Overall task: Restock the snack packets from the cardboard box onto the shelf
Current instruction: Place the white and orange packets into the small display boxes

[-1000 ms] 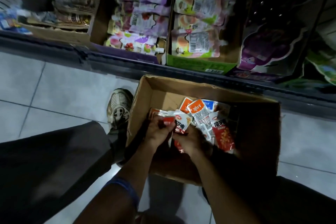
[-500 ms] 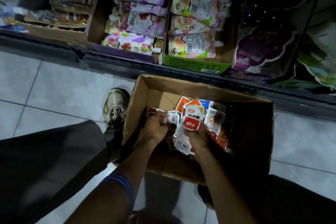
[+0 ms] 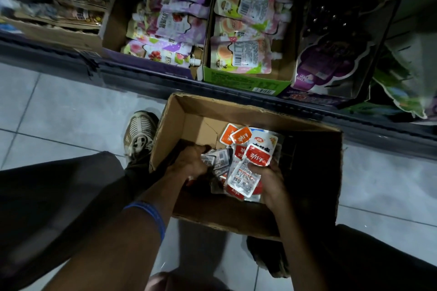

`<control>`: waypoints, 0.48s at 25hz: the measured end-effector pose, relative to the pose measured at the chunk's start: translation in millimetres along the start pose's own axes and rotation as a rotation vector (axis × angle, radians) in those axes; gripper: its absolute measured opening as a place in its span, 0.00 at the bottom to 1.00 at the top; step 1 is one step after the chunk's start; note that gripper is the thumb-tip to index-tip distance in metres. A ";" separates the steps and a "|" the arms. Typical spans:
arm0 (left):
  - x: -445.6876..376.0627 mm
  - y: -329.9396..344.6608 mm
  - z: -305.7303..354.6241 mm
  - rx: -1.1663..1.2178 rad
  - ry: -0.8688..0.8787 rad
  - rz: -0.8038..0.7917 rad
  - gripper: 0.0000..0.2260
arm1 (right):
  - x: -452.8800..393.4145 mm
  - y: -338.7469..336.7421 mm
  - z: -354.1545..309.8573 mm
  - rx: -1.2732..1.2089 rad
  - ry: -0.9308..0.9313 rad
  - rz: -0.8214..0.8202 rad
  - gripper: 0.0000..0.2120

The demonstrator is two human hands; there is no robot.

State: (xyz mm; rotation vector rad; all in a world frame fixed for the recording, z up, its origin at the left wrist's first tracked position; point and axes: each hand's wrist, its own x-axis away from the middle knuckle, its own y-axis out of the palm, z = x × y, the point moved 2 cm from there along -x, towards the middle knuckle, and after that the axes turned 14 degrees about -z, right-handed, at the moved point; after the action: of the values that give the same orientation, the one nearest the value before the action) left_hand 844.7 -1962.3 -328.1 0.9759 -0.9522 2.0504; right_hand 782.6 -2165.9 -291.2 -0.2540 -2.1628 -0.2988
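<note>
Both your hands are inside the cardboard box (image 3: 248, 215) on the floor, so the step in hand is gathering stock. Your left hand (image 3: 191, 163) has its fingers curled round a small clutch of silver packets (image 3: 216, 159). Your right hand (image 3: 269, 178) grips a fanned bunch of red-and-white snack packets (image 3: 246, 172). More orange packets (image 3: 236, 137) lie loose against the far wall.

Next, I judge, you must lift both handfuls clear of the rim and carry them to the shelf (image 3: 165, 82) just beyond. The trays facing you, pouch trays (image 3: 246, 40) included, appear already full; an open slot is not visible. Your shoe (image 3: 139, 134) sits just beside the box.
</note>
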 end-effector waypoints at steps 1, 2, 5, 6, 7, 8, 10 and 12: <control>1.2 -2.7 -5.0 0.200 -0.004 -0.015 0.21 | 3.4 1.8 -3.3 -0.018 0.008 -0.035 0.15; 4.7 -6.0 -8.0 0.410 0.005 -0.017 0.19 | 6.7 3.8 -6.1 -0.055 0.024 -0.086 0.13; 27.7 -15.7 5.4 0.816 0.111 -0.098 0.17 | 13.5 15.2 -7.5 -0.155 0.045 -0.236 0.16; 34.5 -15.9 12.5 0.844 0.135 -0.155 0.17 | 16.2 22.4 -7.2 -0.161 0.020 -0.237 0.17; 38.2 -14.3 18.0 0.855 0.151 -0.200 0.17 | 16.9 28.5 -6.7 -0.136 -0.019 -0.195 0.18; 42.8 -11.9 23.4 0.880 0.165 -0.229 0.17 | 20.4 33.6 -8.6 -0.092 -0.061 -0.135 0.19; 51.2 -10.0 34.5 0.965 0.189 -0.251 0.15 | 26.4 35.6 -15.2 -0.015 -0.118 -0.065 0.17; 62.5 -10.0 46.9 0.978 0.212 -0.271 0.13 | 36.1 29.0 -26.2 0.075 -0.157 -0.104 0.13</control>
State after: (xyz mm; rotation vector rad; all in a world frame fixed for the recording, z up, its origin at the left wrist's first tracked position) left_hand 837.7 -1980.1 -251.7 1.2171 0.3594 2.3026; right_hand 790.8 -2143.8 -243.5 -0.1265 -2.3416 -0.2634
